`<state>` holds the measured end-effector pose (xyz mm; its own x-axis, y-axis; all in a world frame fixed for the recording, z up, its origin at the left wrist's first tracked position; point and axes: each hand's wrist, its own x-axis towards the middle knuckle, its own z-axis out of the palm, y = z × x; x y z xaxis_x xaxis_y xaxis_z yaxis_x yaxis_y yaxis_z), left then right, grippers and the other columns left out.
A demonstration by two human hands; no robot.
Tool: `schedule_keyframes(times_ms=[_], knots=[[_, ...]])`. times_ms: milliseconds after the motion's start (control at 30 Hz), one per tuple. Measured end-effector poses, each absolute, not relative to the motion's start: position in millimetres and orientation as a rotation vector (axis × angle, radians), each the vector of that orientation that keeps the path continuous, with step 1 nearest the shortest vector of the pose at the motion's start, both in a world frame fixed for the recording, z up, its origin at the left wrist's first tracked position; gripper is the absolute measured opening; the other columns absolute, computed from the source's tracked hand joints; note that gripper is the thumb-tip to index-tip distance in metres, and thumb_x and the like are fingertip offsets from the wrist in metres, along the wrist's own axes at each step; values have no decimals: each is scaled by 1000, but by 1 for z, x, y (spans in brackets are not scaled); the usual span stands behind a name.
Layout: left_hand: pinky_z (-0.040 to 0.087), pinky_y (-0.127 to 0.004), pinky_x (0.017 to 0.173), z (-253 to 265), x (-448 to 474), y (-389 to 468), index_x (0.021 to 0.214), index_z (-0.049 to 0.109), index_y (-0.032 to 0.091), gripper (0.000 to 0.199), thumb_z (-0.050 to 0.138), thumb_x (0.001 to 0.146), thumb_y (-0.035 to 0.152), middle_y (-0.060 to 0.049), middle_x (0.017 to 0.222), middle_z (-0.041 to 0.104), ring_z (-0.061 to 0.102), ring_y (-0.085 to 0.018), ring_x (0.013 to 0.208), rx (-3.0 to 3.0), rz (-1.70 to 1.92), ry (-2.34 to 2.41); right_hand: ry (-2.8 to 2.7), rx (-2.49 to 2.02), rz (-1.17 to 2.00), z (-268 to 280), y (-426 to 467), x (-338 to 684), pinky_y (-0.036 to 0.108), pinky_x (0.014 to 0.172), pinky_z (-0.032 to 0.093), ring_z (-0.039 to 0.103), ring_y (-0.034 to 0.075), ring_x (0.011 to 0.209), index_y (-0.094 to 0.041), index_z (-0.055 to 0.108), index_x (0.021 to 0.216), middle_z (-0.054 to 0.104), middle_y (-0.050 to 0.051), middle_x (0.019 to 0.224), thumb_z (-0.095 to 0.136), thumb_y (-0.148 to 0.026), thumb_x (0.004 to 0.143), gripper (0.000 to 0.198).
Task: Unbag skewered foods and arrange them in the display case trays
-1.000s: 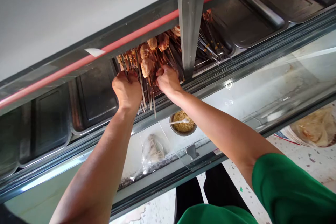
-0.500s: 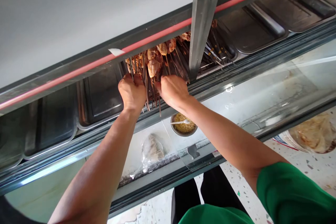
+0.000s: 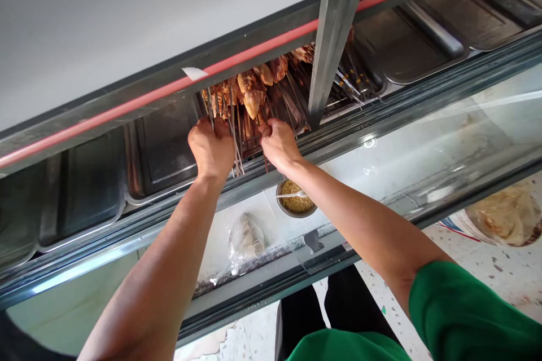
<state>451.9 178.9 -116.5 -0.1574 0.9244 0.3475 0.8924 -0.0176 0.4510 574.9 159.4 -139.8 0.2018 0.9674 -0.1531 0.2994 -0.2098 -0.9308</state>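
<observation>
Several meat skewers [image 3: 226, 96] lie bunched in a tray inside the display case, their meat toward the back and their thin sticks pointing at me. My left hand [image 3: 212, 149] is closed around sticks at the left of the bunch; its fingertips are partly hidden. To its right, my right hand [image 3: 279, 144] pinches the stick of one meat skewer [image 3: 254, 102], whose plump reddish-brown piece sits in front of the others. Between the two hands more bare sticks [image 3: 245, 135] show.
Metal trays [image 3: 163, 144] line the case on both sides. A metal post [image 3: 336, 34] rises just right of the skewers, and a red-edged rail [image 3: 254, 62] crosses above. Below stand a bowl of yellowish crumbs [image 3: 294, 206] with a white spoon and a plastic bag [image 3: 246, 237].
My right hand has shifted slightly, and the front meat skewer has turned and moved a little to the right with it. My left hand stays nearly in place.
</observation>
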Motion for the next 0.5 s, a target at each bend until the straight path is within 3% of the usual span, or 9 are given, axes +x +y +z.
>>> schedule_keyframes(times_ms=[100,200,333,500], knots=[[27,-28,56,-121,451,179,60,50,16,26,40,83,25,0,55,41,39,-13,56,1976,955,2158,-1161,-1610,1065,-137,157,578,25,74,47,60,14,77,-15,56,77,61,4,75,39,-9,84,19],[30,-29,58,-125,452,180,64,54,14,26,40,83,25,-1,57,44,42,-14,57,1976,967,2189,-983,-1495,1189,-132,157,577,21,63,46,56,10,63,-16,53,75,54,0,64,42,-11,85,15],[33,-29,59,-127,451,182,65,55,15,27,39,84,25,-1,58,46,47,-15,60,1983,956,2219,-569,-1184,1524,-120,151,580,16,41,33,34,4,37,-18,51,82,36,-9,49,43,-21,90,11],[36,-30,62,-125,450,182,66,52,15,25,39,85,24,-3,61,50,49,-16,62,1963,907,2232,-348,-905,1721,-95,132,593,15,33,21,19,3,32,-19,52,83,22,-13,46,43,-22,92,13]])
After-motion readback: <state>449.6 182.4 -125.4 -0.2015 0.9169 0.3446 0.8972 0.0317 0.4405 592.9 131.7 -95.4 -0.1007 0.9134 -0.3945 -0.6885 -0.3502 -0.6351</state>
